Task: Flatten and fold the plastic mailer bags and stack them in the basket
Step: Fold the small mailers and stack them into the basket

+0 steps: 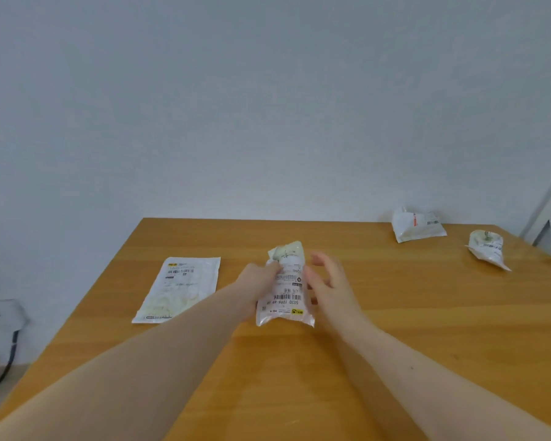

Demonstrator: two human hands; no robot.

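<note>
Your wooden desk (395, 329) carries four white mailer bags: a flattened bag (180, 289) lies at your left, a crumpled bag (417, 229) sits at the far right edge, and a twisted bag (489, 249) lies near it further right. At the centre, your left hand (258, 281) grips the labelled bag (287, 288), its fingers curled round the left side. Your right hand (326, 283) is just beside the bag's right edge, fingers loosely spread and grasping nothing.

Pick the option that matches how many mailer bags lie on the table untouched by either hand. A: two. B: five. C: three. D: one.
C: a flat bag lies at left and two crumpled bags sit far right; the fourth bag is in the left hand.
</note>
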